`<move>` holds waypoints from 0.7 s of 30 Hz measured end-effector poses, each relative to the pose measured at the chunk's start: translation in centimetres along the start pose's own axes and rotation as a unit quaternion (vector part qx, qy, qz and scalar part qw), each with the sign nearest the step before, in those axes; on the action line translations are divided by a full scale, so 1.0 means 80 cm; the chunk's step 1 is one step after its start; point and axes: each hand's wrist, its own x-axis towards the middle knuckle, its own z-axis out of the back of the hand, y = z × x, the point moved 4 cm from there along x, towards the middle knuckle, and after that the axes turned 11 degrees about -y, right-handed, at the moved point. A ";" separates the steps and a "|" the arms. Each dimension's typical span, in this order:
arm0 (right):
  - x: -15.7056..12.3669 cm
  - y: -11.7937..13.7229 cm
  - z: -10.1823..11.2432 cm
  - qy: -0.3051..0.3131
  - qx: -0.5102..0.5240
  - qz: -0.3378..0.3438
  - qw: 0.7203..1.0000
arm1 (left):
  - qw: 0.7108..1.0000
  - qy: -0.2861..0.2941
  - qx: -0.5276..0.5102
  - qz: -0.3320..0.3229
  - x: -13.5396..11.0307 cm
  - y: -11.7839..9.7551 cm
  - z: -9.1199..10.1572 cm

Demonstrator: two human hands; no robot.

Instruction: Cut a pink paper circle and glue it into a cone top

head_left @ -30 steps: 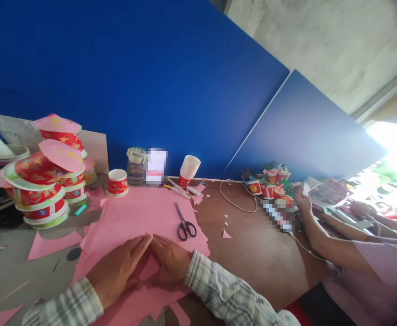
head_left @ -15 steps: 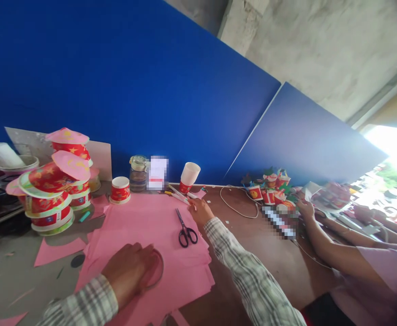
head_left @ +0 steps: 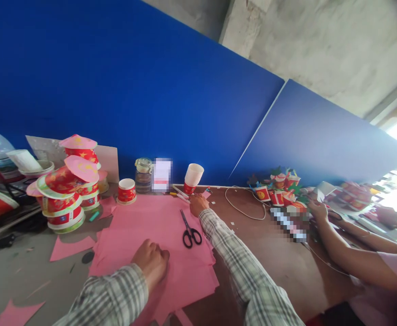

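Note:
My left hand (head_left: 152, 262) rests low over a stack of pink paper sheets (head_left: 144, 215), its fingers curled. Whatever lies under or inside those fingers is hidden. Farther out, my right hand (head_left: 198, 205) reaches to the back edge of the stack with fingers bent down, close to some white pens (head_left: 182, 196) and a pair of stacked paper cups (head_left: 194, 174). I cannot make out what its fingertips hold. Black-handled scissors (head_left: 191, 236) lie on the pink sheets between my hands, blades pointing away from me.
Behind the sheets stand a red-and-white cup (head_left: 127, 192) and a glass jar (head_left: 143, 175). Decorated red bowls with pink paper tops (head_left: 65, 199) pile up at left. A white cable (head_left: 244, 208) and small cup crafts (head_left: 278, 188) lie right, near another person's arm (head_left: 337, 246).
My left hand has moved right and curled up; the round rim seen beside it earlier no longer shows. My right hand stays near the pens. The view has shifted a little left.

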 end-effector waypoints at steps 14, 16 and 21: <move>-0.163 0.021 0.109 0.022 0.658 -0.022 0.753 | 0.999 0.046 0.015 -0.024 -0.005 0.012 -0.006; -0.176 0.038 0.102 0.048 0.738 -0.042 0.672 | 0.998 0.050 0.020 -0.017 -0.007 0.012 -0.008; -0.152 0.057 0.054 0.063 0.715 -0.132 0.683 | 0.997 0.069 0.026 -0.005 -0.009 0.010 -0.009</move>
